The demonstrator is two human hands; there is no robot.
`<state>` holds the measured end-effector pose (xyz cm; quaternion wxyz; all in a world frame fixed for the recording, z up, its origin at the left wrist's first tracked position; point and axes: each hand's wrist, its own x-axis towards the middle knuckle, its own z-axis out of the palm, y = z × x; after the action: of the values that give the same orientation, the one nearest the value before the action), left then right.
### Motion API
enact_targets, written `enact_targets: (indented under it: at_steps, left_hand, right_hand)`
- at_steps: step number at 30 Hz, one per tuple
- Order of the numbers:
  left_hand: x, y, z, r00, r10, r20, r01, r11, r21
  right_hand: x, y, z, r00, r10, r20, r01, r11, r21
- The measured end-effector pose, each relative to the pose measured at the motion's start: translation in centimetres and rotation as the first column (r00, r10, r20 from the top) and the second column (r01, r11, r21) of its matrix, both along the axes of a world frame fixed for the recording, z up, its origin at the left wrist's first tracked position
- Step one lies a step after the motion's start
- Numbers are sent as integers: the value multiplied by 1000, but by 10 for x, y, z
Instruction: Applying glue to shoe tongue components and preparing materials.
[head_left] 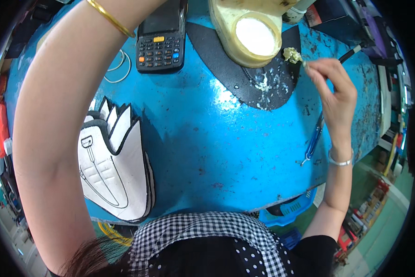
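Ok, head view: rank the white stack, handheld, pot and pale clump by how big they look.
1. White stack
2. Handheld and pot: too alike to rank, both cropped at the top
3. Pale clump

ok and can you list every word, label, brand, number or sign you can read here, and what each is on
None that I can quote.
Handheld keypad device: small marks on the keys, too small to read reliably.
Stack of white cut pieces: dark pattern lines on top, no lettering visible.
Glue pot: no lettering visible on the side shown.
Dark box at upper right: any markings too blurred to read.
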<state>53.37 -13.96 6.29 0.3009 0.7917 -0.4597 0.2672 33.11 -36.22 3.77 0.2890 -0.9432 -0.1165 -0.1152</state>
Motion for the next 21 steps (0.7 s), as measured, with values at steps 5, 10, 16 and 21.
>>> enact_targets:
  at_steps: [5, 10, 16, 21]
  left_hand:
    - [-1, 3, -2, 997, -57, 44, 60, 997, -56]
    - [1, 5, -1, 997, -51, 62, 53, 998, -46]
    - [-6, 6, 5, 999, -47, 6, 47, 998, -37]
    - [-16, 3, 4, 998, -3, -67, 1, 1000, -31]
  right_hand:
    - [28, 1, -12, 992, 50, 120, -45, 998, -47]
    - [24, 10, 0, 948, 289, 131, -206, 874, -441]
    - [12, 2, 4, 979, 196, 64, -157, 911, -382]
    - [-50, -3, 27, 993, 23, -117, -18, 999, 41]
